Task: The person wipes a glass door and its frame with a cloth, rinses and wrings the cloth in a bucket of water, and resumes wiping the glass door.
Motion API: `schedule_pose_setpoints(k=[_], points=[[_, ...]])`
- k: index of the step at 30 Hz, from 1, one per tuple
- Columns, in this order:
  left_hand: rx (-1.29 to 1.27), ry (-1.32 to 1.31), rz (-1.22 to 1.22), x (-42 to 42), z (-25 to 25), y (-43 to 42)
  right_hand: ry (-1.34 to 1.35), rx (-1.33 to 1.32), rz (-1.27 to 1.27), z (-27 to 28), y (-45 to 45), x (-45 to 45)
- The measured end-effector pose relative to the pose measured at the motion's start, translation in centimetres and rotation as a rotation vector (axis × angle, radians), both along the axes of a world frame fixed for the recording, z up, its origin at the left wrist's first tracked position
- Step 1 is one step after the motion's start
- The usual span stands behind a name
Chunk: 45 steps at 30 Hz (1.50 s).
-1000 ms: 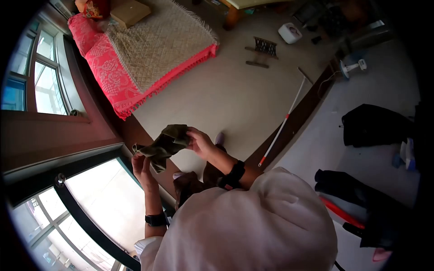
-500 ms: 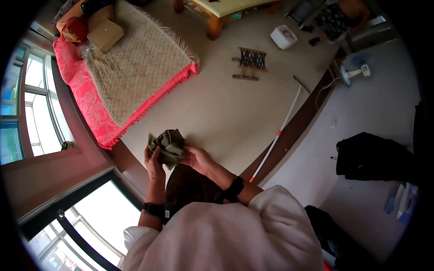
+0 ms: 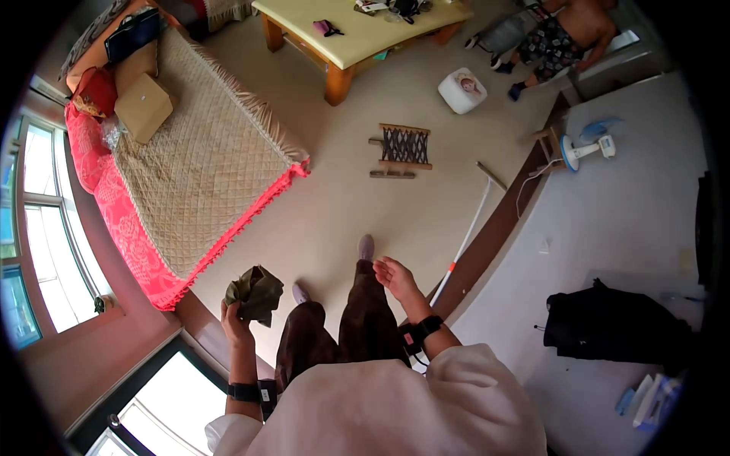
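Cloth, olive-green and crumpled, is gripped in the left hand, left of the dark trousers; the right hand is loosely open, apart from it. Beyond lie a strap-seated folding stool and a quilt-covered bed.

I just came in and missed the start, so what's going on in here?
Someone is standing with a crumpled olive-green cloth in their left hand. Their right hand is held out open, apart from the cloth, with nothing visible in it. Ahead to the left is a bed with a quilted cover; a small wood-framed stool is on the floor ahead. Another person is at the far right.
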<state>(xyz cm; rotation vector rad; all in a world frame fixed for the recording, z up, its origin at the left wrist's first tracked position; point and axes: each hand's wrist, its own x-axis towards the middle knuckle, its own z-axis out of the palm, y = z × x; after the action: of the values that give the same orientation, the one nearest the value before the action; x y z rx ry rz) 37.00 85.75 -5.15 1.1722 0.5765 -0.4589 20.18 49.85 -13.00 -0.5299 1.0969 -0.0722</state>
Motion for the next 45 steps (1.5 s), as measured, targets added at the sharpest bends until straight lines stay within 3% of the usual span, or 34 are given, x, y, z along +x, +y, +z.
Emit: schedule_pose_setpoints(k=[6, 10, 16, 22, 26, 29, 34, 37, 38, 39, 43, 45], points=[[0.316, -0.065, 0.147, -0.6, 0.2, 1.3, 0.101, 0.047, 0.042, -8.6, -13.8, 4.4], [0.563, 0.191, 0.241, -6.4, 0.4, 4.1, 0.279, -0.098, 0.045, -14.9, -22.9, 7.4], [0.567, 0.407, 0.451, -11.8, 2.4, 2.4, 0.359, -0.092, -0.017, -18.0, -31.6, 9.9], [0.397, 0.384, 0.388, -1.7, -2.5, -0.9, 0.346, 0.016, -0.283, -19.7, -34.2, 12.2], [0.158, 0.179, 0.092, 10.2, -2.7, -12.0, 0.344, 0.064, -0.372, -20.7, -33.8, 14.6], [0.134, 0.223, 0.09, 15.4, -3.8, -16.8, 0.365, 0.092, -0.42, -22.0, -33.7, 17.3], [0.079, 0.211, 0.11, 21.9, -3.5, -26.7, 0.349, 0.283, -0.516, -31.6, -36.9, 20.6], [0.151, 0.222, 0.084, 24.8, -4.3, -29.7, 0.518, 0.263, -0.597, -38.6, -37.9, 22.3], [0.139, 0.224, 0.069, 25.7, -4.5, -30.6, 0.52, 0.259, -0.62, -39.5, -38.3, 23.0], [0.189, 0.236, 0.073, 26.6, -4.4, -32.0, 0.306, 0.259, -0.593, -39.9, -38.8, 23.3], [0.293, 0.252, -0.034, 28.8, -4.3, -34.0, 0.556, 0.381, -0.735, -40.5, -39.9, 25.8], [0.275, 0.246, -0.048, 30.5, -3.7, -35.2, 0.481, 0.354, -0.658, -43.2, -41.1, 25.7]])
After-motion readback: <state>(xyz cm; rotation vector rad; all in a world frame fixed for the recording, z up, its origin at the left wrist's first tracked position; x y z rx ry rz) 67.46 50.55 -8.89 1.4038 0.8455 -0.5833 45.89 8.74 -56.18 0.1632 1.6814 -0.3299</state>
